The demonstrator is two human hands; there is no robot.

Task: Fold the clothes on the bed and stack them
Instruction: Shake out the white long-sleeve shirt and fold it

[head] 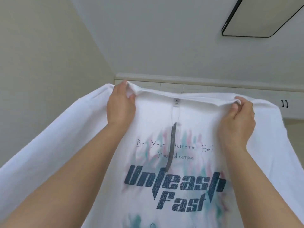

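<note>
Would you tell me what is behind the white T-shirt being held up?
Above the white T-shirt, a row of white cabinets shows against the wall. Whatever lies lower behind the shirt, including the bed, is covered.

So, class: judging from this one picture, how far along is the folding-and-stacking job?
Done: nothing visible; no folded pile or bed is in view. In hand: the white T-shirt hangs unfolded, print facing the camera, the left hand and right hand gripping its top edge either side of the collar, high before the cupboards. Left: folding this shirt and stacking it.
</note>
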